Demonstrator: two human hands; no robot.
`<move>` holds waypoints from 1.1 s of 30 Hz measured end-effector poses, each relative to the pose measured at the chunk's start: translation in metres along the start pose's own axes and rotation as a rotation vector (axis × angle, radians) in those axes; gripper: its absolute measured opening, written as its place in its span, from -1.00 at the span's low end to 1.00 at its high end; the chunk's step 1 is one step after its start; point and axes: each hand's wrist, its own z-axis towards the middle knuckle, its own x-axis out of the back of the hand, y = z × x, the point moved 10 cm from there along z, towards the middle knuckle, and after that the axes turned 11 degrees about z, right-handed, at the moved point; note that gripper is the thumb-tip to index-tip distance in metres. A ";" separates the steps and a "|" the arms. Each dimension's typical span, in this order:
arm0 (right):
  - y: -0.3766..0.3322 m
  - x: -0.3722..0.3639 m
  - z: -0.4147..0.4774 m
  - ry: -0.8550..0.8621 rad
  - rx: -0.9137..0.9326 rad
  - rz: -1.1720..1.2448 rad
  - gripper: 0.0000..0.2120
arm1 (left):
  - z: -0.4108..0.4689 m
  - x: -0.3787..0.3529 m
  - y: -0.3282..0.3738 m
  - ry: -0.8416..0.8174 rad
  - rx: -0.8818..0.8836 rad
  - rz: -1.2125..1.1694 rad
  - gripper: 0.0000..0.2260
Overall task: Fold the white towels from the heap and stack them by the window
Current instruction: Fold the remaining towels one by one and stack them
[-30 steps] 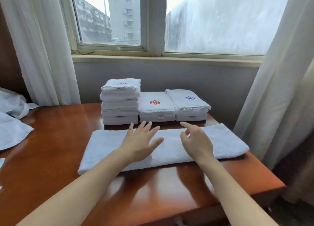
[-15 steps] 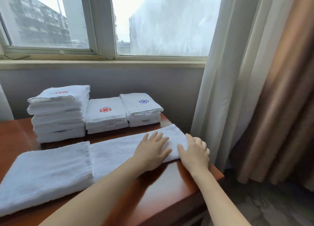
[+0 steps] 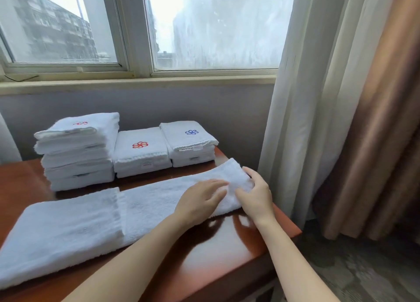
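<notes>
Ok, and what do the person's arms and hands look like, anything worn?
Left forearm and right forearm are bare, no sleeves in view. The left hand and right hand carry no gloves, rings, watch or bracelet that I can see.

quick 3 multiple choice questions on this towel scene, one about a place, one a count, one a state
1. Where in the row is the blue-emblem stack?
A. left end
B. middle
C. right end, nearest the curtain

2. How many folded stacks stand under the window?
A. two
B. three
C. five

3. What is the right hand doing?
A. hanging off the table, holding nothing
B. gripping the right end of the long towel
C. lifting a folded towel off a stack

Answers:
1 C: the other two stacks lie to its left.
2 B: a tall left stack, a red-emblem stack and the blue-emblem one.
3 B: its fingers curl round the towel's end.
</notes>
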 end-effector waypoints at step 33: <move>-0.173 -0.320 -0.199 -0.839 0.544 -0.069 0.09 | -0.207 0.218 -0.225 0.106 0.855 -0.869 -0.71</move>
